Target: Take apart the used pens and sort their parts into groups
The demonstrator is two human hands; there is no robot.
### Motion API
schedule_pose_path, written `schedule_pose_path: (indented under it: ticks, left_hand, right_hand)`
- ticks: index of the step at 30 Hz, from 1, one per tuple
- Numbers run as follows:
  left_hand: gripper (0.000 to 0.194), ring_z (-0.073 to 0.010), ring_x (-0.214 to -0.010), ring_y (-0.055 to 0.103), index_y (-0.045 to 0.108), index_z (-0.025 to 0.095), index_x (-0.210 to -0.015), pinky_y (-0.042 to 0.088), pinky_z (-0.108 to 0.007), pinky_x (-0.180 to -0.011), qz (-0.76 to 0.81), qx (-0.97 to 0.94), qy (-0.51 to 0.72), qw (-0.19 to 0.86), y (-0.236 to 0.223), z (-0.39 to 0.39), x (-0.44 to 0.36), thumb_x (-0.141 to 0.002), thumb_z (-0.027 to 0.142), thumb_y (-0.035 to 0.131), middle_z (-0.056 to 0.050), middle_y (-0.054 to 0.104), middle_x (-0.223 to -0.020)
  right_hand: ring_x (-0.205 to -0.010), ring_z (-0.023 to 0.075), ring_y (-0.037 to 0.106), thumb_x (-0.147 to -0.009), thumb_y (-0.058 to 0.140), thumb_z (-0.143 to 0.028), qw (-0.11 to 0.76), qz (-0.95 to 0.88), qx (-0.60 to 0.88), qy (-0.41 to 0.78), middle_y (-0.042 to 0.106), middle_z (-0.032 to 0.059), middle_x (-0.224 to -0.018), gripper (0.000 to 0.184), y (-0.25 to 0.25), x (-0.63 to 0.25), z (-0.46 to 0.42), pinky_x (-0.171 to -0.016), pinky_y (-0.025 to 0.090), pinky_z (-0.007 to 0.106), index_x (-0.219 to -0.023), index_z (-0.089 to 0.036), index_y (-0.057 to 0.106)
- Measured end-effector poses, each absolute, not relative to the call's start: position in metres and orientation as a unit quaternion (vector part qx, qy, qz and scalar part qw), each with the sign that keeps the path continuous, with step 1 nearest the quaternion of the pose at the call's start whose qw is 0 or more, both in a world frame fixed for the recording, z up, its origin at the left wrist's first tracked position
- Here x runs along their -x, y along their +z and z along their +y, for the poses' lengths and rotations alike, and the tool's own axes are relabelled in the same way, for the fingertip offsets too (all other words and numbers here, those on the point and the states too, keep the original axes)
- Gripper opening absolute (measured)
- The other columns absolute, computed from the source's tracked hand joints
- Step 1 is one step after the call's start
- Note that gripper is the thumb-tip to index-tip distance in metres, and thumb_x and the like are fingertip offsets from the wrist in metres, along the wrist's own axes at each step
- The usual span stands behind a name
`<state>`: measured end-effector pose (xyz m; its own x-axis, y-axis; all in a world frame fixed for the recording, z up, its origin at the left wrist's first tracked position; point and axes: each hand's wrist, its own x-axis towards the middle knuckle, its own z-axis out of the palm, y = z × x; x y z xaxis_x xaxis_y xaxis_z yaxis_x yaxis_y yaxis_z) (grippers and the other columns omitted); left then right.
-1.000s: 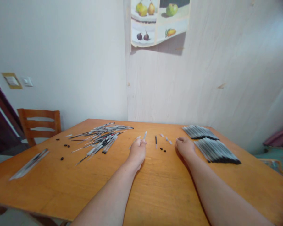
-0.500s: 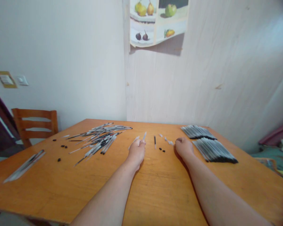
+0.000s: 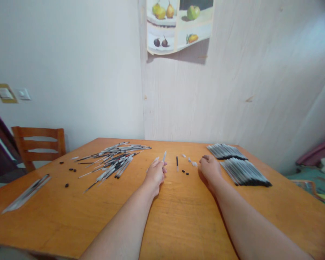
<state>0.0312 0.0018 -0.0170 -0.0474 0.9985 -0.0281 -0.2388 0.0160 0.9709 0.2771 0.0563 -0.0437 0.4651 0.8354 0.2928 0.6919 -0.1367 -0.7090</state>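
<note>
My left hand [image 3: 155, 177] is closed around a clear pen barrel [image 3: 164, 156], whose pale end points up and away past the thumb. To the right, my right hand [image 3: 210, 169] rests on the table with curled fingers; whatever they hold is hidden. Small whitish pen pieces [image 3: 194, 164] lie just left of those fingers. Between the hands are a short black-and-clear pen part [image 3: 177, 162] and two small black end plugs [image 3: 187, 173]. A loose heap of pens and refills [image 3: 115, 159] spreads left of my left hand.
Two neat rows of clear pens with black ends [image 3: 245, 172] lie at the right of the wooden table [image 3: 176, 220]. At the left are a plastic sleeve [image 3: 27, 194] with thin items in it and several black plugs [image 3: 66, 185]. A wooden chair [image 3: 39, 144] stands beyond the left edge.
The view has turned slightly, so things sit a little farther left. My left hand has tilted slightly with the pen barrel still in it. My right hand stays near the whitish pieces, fingers curled.
</note>
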Motion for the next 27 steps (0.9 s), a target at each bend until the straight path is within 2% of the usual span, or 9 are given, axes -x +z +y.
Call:
schedule_pose_path:
  ticks: [3, 6, 11, 14, 18, 22, 25, 27]
  left_hand:
    - [0.02, -0.0045, -0.04, 0.034, 0.059, 0.016, -0.095, 0.019, -0.018, -0.04, 0.433, -0.368, 0.568, 0.596, -0.013, 0.003, -0.03, -0.082, 0.029, 0.053, 0.004, 0.051, -0.063]
    - [0.019, -0.0058, -0.043, 0.043, 0.059, 0.015, -0.097, 0.028, -0.018, -0.042, 0.395, -0.33, 0.575, 0.636, -0.009, 0.003, -0.029, -0.082, 0.024, 0.051, 0.002, 0.055, -0.066]
    - [0.017, -0.0113, -0.059, 0.062, 0.057, 0.015, -0.099, 0.044, -0.021, -0.054, 0.359, -0.296, 0.594, 0.656, -0.005, 0.002, -0.029, -0.084, 0.019, 0.05, -0.003, 0.064, -0.074]
    - [0.014, -0.0142, -0.069, 0.067, 0.056, 0.015, -0.098, 0.049, -0.024, -0.063, 0.34, -0.282, 0.616, 0.653, -0.004, 0.001, -0.03, -0.085, 0.016, 0.051, -0.006, 0.066, -0.079]
    - [0.011, -0.0167, -0.077, 0.069, 0.055, 0.015, -0.097, 0.053, -0.028, -0.07, 0.325, -0.285, 0.62, 0.655, -0.003, 0.0, -0.031, -0.086, 0.016, 0.052, -0.008, 0.068, -0.087]
    - [0.011, -0.0184, -0.082, 0.07, 0.054, 0.016, -0.1, 0.054, -0.03, -0.07, 0.316, -0.303, 0.616, 0.655, -0.004, -0.001, -0.033, -0.089, 0.019, 0.053, -0.01, 0.069, -0.092]
    - [0.01, -0.0183, -0.086, 0.07, 0.053, 0.017, -0.099, 0.054, -0.03, -0.074, 0.306, -0.311, 0.618, 0.654, -0.005, -0.002, -0.035, -0.09, 0.02, 0.054, -0.01, 0.069, -0.095]
    - [0.01, -0.0178, -0.088, 0.07, 0.052, 0.018, -0.099, 0.054, -0.03, -0.077, 0.305, -0.313, 0.618, 0.653, -0.006, -0.002, -0.035, -0.09, 0.02, 0.056, -0.01, 0.069, -0.096]
  right_hand:
    - [-0.084, 0.0226, 0.066, -0.082, 0.047, -0.031, 0.465, -0.515, 0.71, 0.12, 0.073, 0.0114, -0.089, 0.025, -0.029, -0.258, 0.045, -0.069, 0.047, 0.029, -0.089, -0.019, 0.068]
    - [-0.065, 0.0169, 0.062, -0.081, 0.049, -0.03, 0.487, -0.558, 0.634, 0.224, 0.069, 0.0073, -0.071, 0.019, -0.017, -0.227, 0.028, -0.059, 0.045, 0.025, -0.069, -0.02, 0.06]
    - [-0.041, 0.0096, 0.049, -0.08, 0.054, -0.032, 0.493, -0.538, 0.493, 0.474, 0.064, 0.0023, -0.059, 0.02, -0.022, -0.177, 0.0, -0.044, 0.039, 0.022, -0.067, -0.018, 0.057]
    - [-0.039, 0.009, 0.049, -0.082, 0.054, -0.034, 0.477, -0.511, 0.437, 0.566, 0.067, 0.0043, -0.061, 0.021, -0.026, -0.163, -0.011, -0.04, 0.038, 0.021, -0.075, -0.015, 0.062]
    - [-0.04, 0.0082, 0.051, -0.087, 0.054, -0.033, 0.443, -0.492, 0.414, 0.625, 0.069, 0.0065, -0.063, 0.024, -0.021, -0.16, -0.018, -0.039, 0.037, 0.019, -0.081, -0.013, 0.065]
    - [-0.041, 0.0078, 0.052, -0.088, 0.055, -0.035, 0.433, -0.491, 0.392, 0.646, 0.069, 0.0076, -0.066, 0.025, -0.018, -0.162, -0.019, -0.04, 0.037, 0.019, -0.082, -0.012, 0.065]
    - [-0.042, 0.0083, 0.052, -0.084, 0.06, -0.033, 0.447, -0.495, 0.376, 0.643, 0.068, 0.0058, -0.064, 0.021, -0.019, -0.163, -0.017, -0.042, 0.04, 0.021, -0.079, -0.013, 0.063]
    - [-0.043, 0.0082, 0.051, -0.08, 0.064, -0.033, 0.455, -0.495, 0.387, 0.631, 0.067, 0.0037, -0.062, 0.019, -0.018, -0.164, -0.016, -0.041, 0.038, 0.02, -0.075, -0.015, 0.061]
